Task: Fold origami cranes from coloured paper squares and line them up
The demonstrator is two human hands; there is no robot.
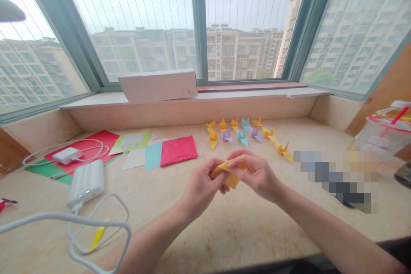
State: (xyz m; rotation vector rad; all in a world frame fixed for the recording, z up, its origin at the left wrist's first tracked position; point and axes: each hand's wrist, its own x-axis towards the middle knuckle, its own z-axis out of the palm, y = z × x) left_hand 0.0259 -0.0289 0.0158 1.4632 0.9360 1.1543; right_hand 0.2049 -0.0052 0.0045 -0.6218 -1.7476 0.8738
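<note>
A partly folded piece of yellow origami paper (236, 181) is held between both hands above the stone counter. My left hand (205, 180) pinches its left side, thumb on top and the other fingers curled beneath. Opposite it, my right hand (255, 173) grips the upper right part between thumb and fingers. Some of the paper's folds are covered by my fingers. Beyond the hands stand several folded paper cranes: orange ones such as the nearest crane (213, 140), a purple crane (227, 136) and a light blue crane (242, 138).
To the left lie a red paper packet (179, 151), coloured sheets (128, 143), a white charger (67, 155) and a power bank (86, 184) with a looping cable (125, 239). A plastic cup (382, 137) stands at the right. On the window ledge rests a white box (159, 86).
</note>
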